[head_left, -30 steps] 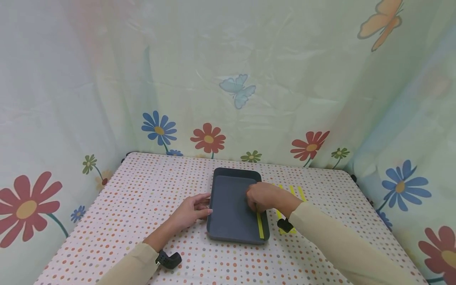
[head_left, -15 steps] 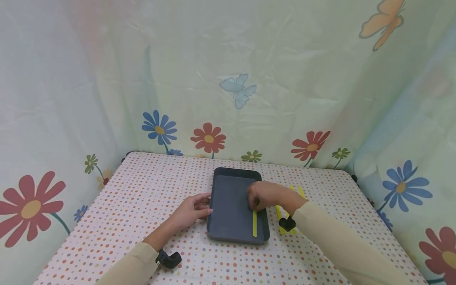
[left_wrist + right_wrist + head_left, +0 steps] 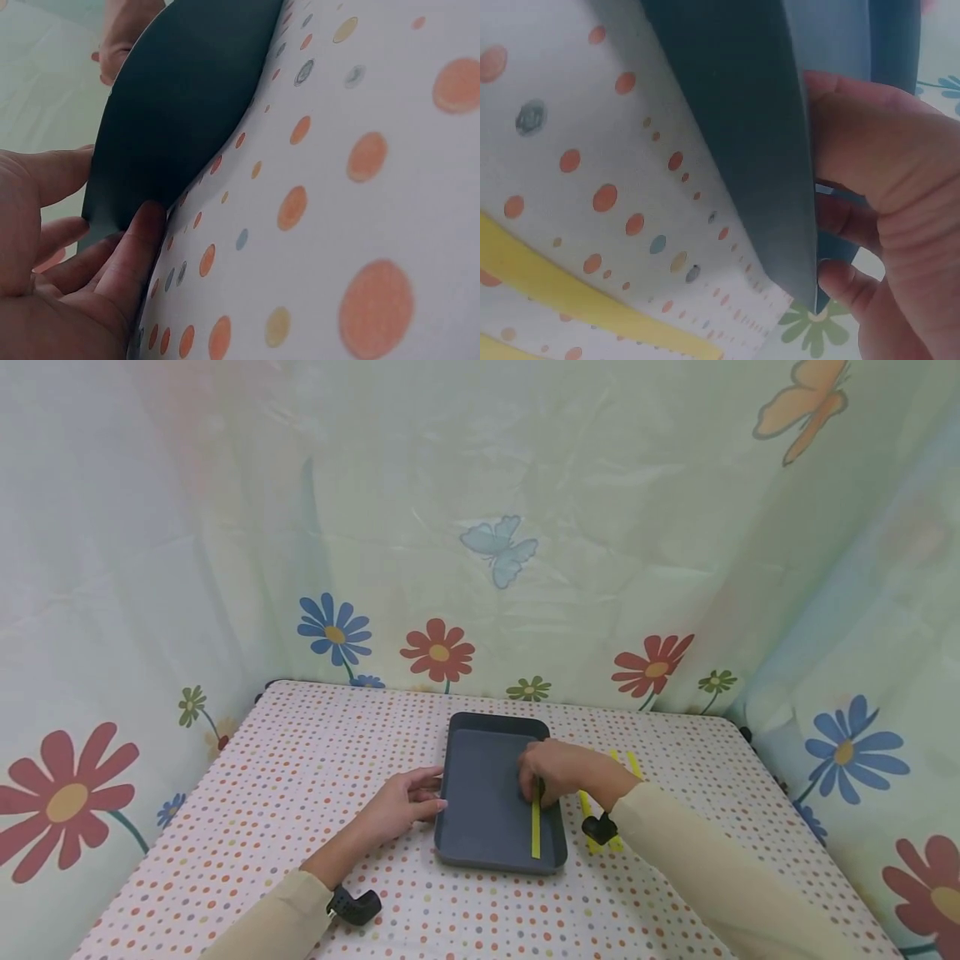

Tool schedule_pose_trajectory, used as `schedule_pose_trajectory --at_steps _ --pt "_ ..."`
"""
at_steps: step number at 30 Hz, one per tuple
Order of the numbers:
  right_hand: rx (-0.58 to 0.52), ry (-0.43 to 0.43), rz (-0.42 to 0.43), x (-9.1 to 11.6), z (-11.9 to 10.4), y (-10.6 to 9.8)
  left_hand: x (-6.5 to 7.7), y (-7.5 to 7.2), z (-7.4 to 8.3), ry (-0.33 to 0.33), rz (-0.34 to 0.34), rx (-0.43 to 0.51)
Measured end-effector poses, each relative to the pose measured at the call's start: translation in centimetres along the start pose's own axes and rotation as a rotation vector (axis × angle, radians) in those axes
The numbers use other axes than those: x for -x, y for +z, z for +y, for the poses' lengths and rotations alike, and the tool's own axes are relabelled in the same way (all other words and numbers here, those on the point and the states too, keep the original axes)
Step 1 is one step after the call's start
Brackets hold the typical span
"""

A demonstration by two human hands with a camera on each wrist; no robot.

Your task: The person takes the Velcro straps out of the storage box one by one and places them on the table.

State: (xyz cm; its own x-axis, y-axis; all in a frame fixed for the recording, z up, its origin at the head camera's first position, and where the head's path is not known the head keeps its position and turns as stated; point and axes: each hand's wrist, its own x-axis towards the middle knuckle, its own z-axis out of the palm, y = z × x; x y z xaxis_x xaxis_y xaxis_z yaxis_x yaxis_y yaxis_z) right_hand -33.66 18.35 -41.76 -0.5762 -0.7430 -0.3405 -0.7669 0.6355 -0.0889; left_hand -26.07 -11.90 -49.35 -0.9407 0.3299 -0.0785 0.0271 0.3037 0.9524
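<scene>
A dark grey rectangular tray (image 3: 487, 827) lies on the dotted tablecloth. My left hand (image 3: 401, 806) touches the tray's left side; in the left wrist view its fingertips (image 3: 142, 225) rest against the outer wall, with a thumb or finger at the rim. Inside the tray, toward its right side, my right hand (image 3: 555, 770) has curled fingers at the far end of a flat yellow strip (image 3: 536, 835). The strip's near end lies on the tray floor. In the right wrist view the tray wall (image 3: 742, 135) hides the fingertips and their contact with the strip.
Several more yellow strips (image 3: 635, 766) lie on the tablecloth right of the tray, partly behind the right forearm. One strip (image 3: 577, 292) shows large in the right wrist view. A flowered curtain (image 3: 495, 635) hangs behind the table and at both sides.
The yellow strip in the tray has shifted left, away from the right wall, with the right hand at its far end. More of the strip shows between the fingers now. The left hand has stayed put.
</scene>
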Motion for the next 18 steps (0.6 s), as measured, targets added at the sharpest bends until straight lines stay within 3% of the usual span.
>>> schedule_pose_trajectory --at_steps 8,18 --pt "-0.023 0.006 -0.053 -0.6 0.4 0.0 -0.1 0.2 -0.1 -0.008 0.004 -0.015" --pt "-0.008 -0.061 -0.105 -1.3 0.7 -0.5 -0.2 0.1 -0.1 0.0 -0.004 0.003"
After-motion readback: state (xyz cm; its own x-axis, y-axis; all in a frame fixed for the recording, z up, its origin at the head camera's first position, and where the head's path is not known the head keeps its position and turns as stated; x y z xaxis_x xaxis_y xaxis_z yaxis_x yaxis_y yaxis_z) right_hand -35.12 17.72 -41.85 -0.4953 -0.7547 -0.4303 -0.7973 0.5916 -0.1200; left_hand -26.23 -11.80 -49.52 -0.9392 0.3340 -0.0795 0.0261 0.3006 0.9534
